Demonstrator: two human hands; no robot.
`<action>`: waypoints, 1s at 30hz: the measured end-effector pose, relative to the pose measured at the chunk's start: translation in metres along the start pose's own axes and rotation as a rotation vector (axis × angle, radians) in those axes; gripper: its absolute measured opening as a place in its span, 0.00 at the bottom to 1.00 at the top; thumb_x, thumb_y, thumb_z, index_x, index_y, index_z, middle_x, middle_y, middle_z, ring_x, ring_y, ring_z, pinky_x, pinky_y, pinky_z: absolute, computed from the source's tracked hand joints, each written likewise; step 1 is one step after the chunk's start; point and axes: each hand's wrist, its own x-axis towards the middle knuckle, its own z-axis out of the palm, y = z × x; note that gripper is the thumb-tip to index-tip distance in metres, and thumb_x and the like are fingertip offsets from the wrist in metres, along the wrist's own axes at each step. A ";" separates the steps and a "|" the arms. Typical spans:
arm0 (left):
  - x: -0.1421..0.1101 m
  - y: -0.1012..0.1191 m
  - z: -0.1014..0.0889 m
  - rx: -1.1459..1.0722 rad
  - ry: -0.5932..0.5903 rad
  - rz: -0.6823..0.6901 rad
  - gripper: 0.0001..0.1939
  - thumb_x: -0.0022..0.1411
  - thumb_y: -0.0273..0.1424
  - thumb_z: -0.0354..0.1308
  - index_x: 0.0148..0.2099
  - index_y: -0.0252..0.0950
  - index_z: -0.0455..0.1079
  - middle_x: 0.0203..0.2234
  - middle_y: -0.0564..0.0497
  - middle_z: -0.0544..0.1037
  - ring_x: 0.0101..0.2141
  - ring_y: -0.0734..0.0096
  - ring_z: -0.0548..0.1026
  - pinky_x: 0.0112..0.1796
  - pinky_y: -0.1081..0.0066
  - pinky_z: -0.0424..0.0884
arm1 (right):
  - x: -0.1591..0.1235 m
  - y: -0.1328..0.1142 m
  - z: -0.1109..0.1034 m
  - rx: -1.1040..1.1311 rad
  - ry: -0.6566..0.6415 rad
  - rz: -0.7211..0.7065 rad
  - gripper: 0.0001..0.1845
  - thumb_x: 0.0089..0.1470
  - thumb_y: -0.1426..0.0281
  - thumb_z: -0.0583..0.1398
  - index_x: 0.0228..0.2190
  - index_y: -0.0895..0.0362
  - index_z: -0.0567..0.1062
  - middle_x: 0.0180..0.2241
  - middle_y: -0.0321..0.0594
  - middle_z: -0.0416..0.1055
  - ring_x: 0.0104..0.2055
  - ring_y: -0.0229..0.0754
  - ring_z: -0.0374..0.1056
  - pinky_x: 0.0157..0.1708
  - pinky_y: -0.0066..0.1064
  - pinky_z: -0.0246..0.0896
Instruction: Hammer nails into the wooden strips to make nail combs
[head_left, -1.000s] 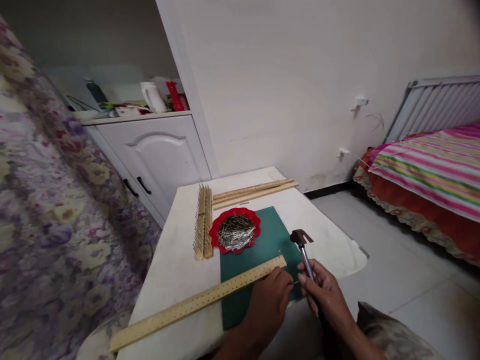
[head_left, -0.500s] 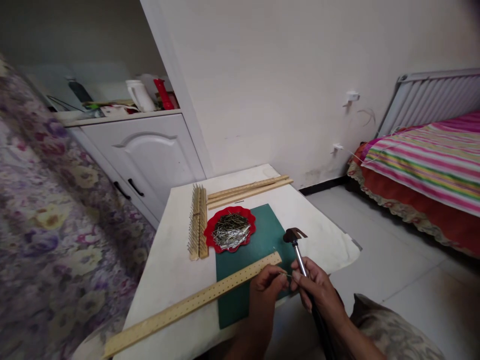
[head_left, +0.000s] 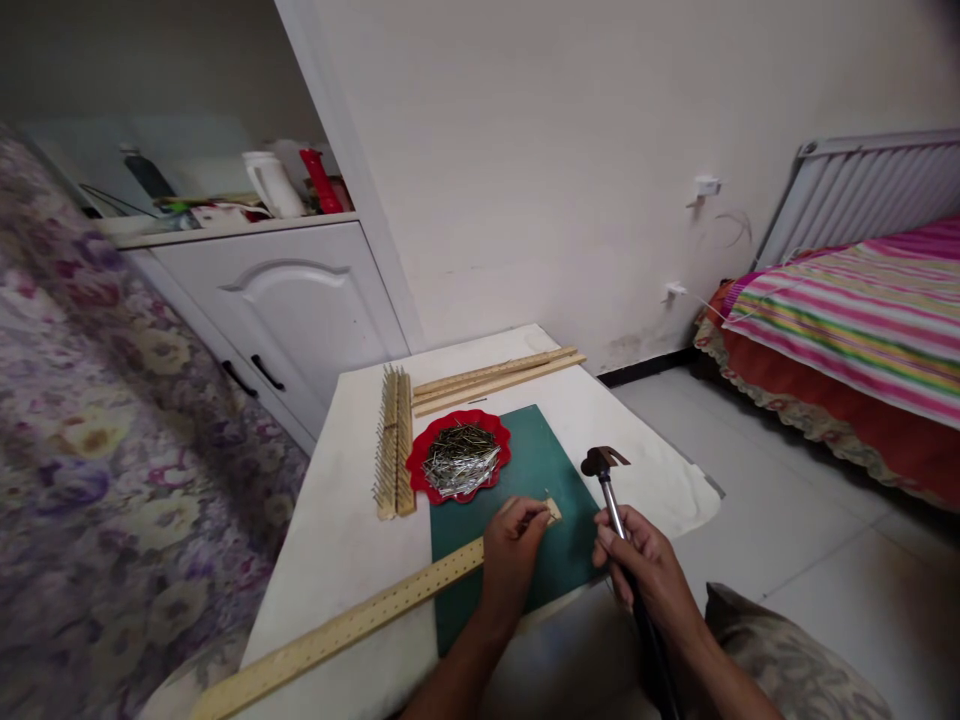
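A long wooden strip with rows of small holes [head_left: 360, 617] lies slantwise across the table's front, its far end over the green mat [head_left: 566, 482]. My left hand [head_left: 511, 550] is closed in a pinch at that far end, covering part of the strip. A thin nail [head_left: 550, 514] shows at its fingertips, though only faintly. My right hand [head_left: 646, 562] grips a claw hammer [head_left: 609, 490] by its shaft, head up, just right of the mat. Beyond the left hand stands a red scalloped dish [head_left: 417, 452] heaped with nails [head_left: 463, 462], some dark, some silvery.
Two wooden strips bristling with nails [head_left: 395, 440] stand left of the dish. More plain strips [head_left: 495, 380] lie along the back of the white table [head_left: 330, 540]. A cabinet [head_left: 277, 310] and floral curtain [head_left: 127, 430] are at left, a bed [head_left: 862, 350] at right.
My left hand has moved forward and left from my right hand to the strip's end, taking the nail along. My right hand has drawn slightly right with the hammer.
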 end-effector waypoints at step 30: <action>0.006 0.000 0.010 0.292 -0.002 0.053 0.08 0.59 0.30 0.52 0.32 0.37 0.72 0.28 0.53 0.74 0.31 0.73 0.72 0.33 0.74 0.63 | -0.006 -0.007 0.003 0.022 -0.056 0.049 0.12 0.53 0.61 0.59 0.34 0.56 0.67 0.18 0.29 0.71 0.07 0.24 0.50 0.08 0.16 0.41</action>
